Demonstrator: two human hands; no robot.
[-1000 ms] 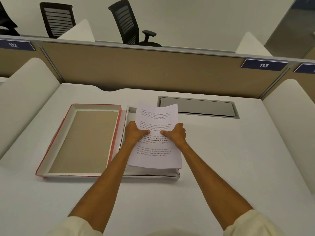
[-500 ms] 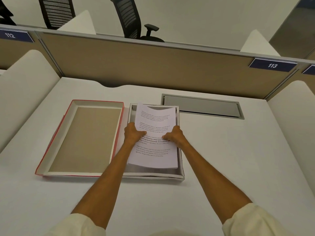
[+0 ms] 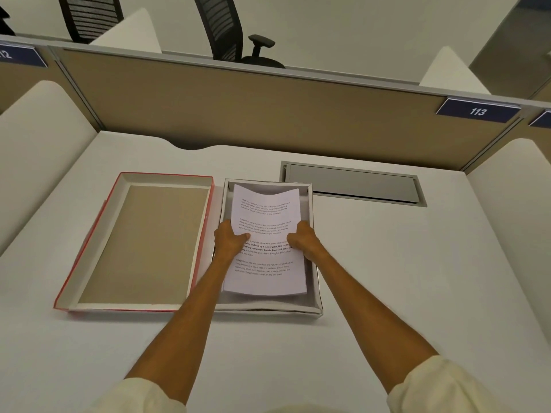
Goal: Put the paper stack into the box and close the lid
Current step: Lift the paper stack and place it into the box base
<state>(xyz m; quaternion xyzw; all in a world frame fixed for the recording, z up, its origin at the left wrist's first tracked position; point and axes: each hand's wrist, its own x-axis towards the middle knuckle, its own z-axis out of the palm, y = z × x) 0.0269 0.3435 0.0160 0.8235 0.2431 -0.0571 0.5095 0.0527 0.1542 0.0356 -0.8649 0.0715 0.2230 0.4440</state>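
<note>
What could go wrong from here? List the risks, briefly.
1. The paper stack sags between the left hand and right hand; its curled far edge could catch the box wall and crease.
2. Released unevenly, sheets may fan out.
3. The red-edged lid lies touching the box; lifting it could nudge the box.

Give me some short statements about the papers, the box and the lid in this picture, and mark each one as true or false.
1. Both hands hold the paper stack. True: the left hand and right hand each have a grip on one side edge.
2. The lid is closed on the box. False: it lies open side up, left of the box.
3. The stack is over the open box. True.
4. The top sheet is blank. False: it carries printed text.
5. The desk sign reads 115. False: it reads 113.
</note>
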